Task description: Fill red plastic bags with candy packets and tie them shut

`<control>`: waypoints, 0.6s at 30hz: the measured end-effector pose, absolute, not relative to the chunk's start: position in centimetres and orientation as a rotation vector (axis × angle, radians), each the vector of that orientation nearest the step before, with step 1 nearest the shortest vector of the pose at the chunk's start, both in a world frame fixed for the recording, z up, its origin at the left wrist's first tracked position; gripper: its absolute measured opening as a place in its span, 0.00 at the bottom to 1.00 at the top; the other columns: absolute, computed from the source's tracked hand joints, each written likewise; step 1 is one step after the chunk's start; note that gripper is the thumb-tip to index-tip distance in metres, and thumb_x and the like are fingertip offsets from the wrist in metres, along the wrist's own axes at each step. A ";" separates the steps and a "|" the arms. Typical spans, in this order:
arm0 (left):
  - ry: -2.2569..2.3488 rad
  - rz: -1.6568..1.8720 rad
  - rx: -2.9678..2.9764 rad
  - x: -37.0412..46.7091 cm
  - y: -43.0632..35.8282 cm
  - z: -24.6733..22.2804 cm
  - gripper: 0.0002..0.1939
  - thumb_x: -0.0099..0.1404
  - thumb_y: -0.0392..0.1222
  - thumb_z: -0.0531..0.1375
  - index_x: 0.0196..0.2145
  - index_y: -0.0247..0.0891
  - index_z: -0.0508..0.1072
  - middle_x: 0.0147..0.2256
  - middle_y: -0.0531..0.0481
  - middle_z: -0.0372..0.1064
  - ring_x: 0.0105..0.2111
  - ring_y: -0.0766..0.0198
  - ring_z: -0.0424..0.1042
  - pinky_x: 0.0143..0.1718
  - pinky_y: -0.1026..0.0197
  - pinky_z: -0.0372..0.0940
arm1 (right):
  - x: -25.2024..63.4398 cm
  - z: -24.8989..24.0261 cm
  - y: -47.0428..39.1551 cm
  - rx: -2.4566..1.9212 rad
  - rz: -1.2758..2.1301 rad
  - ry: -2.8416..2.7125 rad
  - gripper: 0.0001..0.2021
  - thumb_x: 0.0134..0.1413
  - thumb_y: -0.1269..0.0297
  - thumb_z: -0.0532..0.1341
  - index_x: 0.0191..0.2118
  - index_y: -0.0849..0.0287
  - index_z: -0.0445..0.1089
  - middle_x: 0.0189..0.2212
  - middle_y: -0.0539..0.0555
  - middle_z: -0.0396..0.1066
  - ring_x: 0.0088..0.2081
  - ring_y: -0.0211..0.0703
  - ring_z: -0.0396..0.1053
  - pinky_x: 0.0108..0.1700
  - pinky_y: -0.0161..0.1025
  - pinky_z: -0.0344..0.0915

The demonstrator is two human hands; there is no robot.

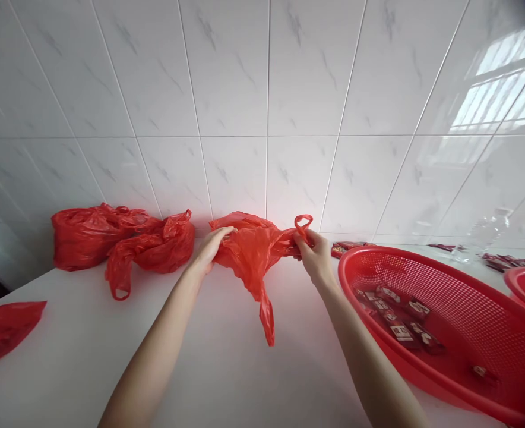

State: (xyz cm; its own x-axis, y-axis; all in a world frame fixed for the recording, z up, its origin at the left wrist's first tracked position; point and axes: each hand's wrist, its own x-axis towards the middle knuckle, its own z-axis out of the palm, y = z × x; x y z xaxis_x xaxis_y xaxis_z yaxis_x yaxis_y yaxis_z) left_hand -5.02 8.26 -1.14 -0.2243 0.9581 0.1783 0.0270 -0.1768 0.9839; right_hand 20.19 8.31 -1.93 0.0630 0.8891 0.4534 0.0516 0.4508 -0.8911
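A red plastic bag [249,246] lies bunched on the white table, close to the tiled wall. My right hand [313,252] is closed around the bag's gathered right end, and a handle loop sticks up above the fingers. Against the bag's left side rests my left hand [211,246], its fingers stretched along the plastic. The other handle of the bag hangs toward me over the tabletop. What the bag holds, if anything, is hidden.
Two filled red bags [97,235] sit along the wall at left, and another red bag [6,330] lies at the left edge. A red plastic basket [458,279] with several small packets [400,330] stands at right. Behind it are a clear bottle [485,235] and more packets.
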 end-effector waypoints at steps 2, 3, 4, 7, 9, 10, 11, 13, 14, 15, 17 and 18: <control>1.382 1.508 1.278 -5.7 8.3 -1.1 0.20 0.52 0.53 0.67 0.38 0.38 0.79 0.36 0.45 0.78 0.37 0.55 0.76 0.34 0.61 0.67 | 21.2 -1.2 7.9 -1.015 0.638 -1.392 0.11 0.54 0.59 0.58 0.26 0.58 0.64 0.19 0.47 0.63 0.22 0.37 0.61 0.23 0.34 0.56; 1.426 1.529 1.296 -5.9 8.4 -1.2 0.20 0.50 0.51 0.68 0.38 0.37 0.78 0.36 0.45 0.77 0.37 0.55 0.76 0.35 0.60 0.67 | 21.6 -0.8 7.6 -1.067 0.562 -1.404 0.10 0.53 0.60 0.57 0.24 0.57 0.62 0.18 0.46 0.60 0.21 0.36 0.59 0.23 0.34 0.54; 1.462 1.563 1.308 -6.1 8.5 -1.4 0.20 0.49 0.48 0.69 0.39 0.37 0.78 0.36 0.45 0.77 0.38 0.54 0.75 0.36 0.59 0.67 | 22.0 -0.5 7.3 -1.115 0.493 -1.416 0.09 0.53 0.62 0.56 0.23 0.57 0.61 0.17 0.46 0.59 0.21 0.36 0.57 0.23 0.34 0.52; 1.524 1.676 1.343 -5.8 8.5 -1.5 0.19 0.50 0.44 0.69 0.41 0.38 0.77 0.43 0.44 0.76 0.44 0.53 0.73 0.45 0.56 0.67 | 23.1 0.4 6.5 -1.200 0.359 -1.460 0.08 0.50 0.65 0.55 0.23 0.57 0.61 0.17 0.46 0.58 0.22 0.37 0.55 0.24 0.34 0.51; 1.491 1.774 1.452 -4.6 7.8 -1.0 0.18 0.54 0.45 0.67 0.43 0.39 0.76 0.49 0.44 0.74 0.47 0.54 0.73 0.50 0.54 0.66 | 23.6 0.8 6.3 -1.244 0.327 -1.496 0.07 0.50 0.65 0.55 0.23 0.57 0.62 0.18 0.46 0.60 0.23 0.37 0.56 0.25 0.34 0.51; 1.434 1.814 1.547 -3.8 7.1 -0.7 0.16 0.57 0.46 0.66 0.43 0.40 0.76 0.50 0.45 0.73 0.47 0.54 0.73 0.52 0.53 0.66 | 23.9 0.9 6.2 -1.267 0.319 -1.516 0.07 0.49 0.65 0.56 0.23 0.57 0.63 0.18 0.47 0.61 0.23 0.38 0.56 0.26 0.34 0.52; 1.354 1.834 1.671 -2.8 6.2 -0.3 0.15 0.59 0.47 0.64 0.43 0.41 0.77 0.50 0.45 0.72 0.48 0.54 0.72 0.54 0.52 0.66 | 24.0 1.0 6.2 -1.289 0.321 -1.536 0.06 0.49 0.65 0.56 0.24 0.57 0.65 0.18 0.47 0.62 0.23 0.38 0.57 0.26 0.34 0.52; 1.216 1.706 1.950 -0.5 4.1 0.3 0.12 0.64 0.50 0.61 0.39 0.42 0.79 0.53 0.46 0.70 0.55 0.50 0.68 0.58 0.49 0.63 | 24.2 1.0 6.3 -1.327 0.348 -1.581 0.07 0.50 0.64 0.56 0.26 0.57 0.68 0.19 0.48 0.64 0.23 0.39 0.58 0.26 0.35 0.52; 1.206 1.536 2.081 0.7 3.0 0.5 0.12 0.65 0.51 0.60 0.37 0.44 0.80 0.56 0.47 0.68 0.60 0.47 0.64 0.62 0.46 0.60 | 24.2 1.0 6.3 -1.342 0.364 -1.605 0.07 0.50 0.63 0.56 0.27 0.57 0.69 0.19 0.48 0.64 0.23 0.39 0.59 0.26 0.35 0.52; 1.221 1.339 2.184 1.8 2.0 0.4 0.13 0.66 0.53 0.59 0.38 0.46 0.81 0.60 0.49 0.64 0.64 0.45 0.58 0.64 0.43 0.55 | 24.3 1.0 6.3 -1.359 0.374 -1.630 0.07 0.50 0.63 0.56 0.28 0.57 0.70 0.20 0.48 0.65 0.23 0.40 0.59 0.26 0.35 0.53; 1.293 1.064 2.292 3.7 0.4 -0.1 0.15 0.66 0.56 0.58 0.42 0.50 0.81 0.66 0.51 0.55 0.68 0.40 0.48 0.66 0.36 0.49 | 24.2 0.9 6.3 -1.413 0.355 -1.682 0.07 0.50 0.64 0.55 0.28 0.56 0.71 0.20 0.49 0.66 0.24 0.40 0.60 0.27 0.35 0.53; 1.321 0.988 2.322 4.4 -0.1 -0.5 0.16 0.67 0.57 0.57 0.44 0.51 0.80 0.67 0.51 0.51 0.69 0.39 0.45 0.66 0.34 0.48 | 24.2 0.9 6.3 -1.453 0.326 -1.704 0.07 0.50 0.64 0.55 0.28 0.56 0.71 0.20 0.50 0.66 0.24 0.41 0.61 0.27 0.35 0.53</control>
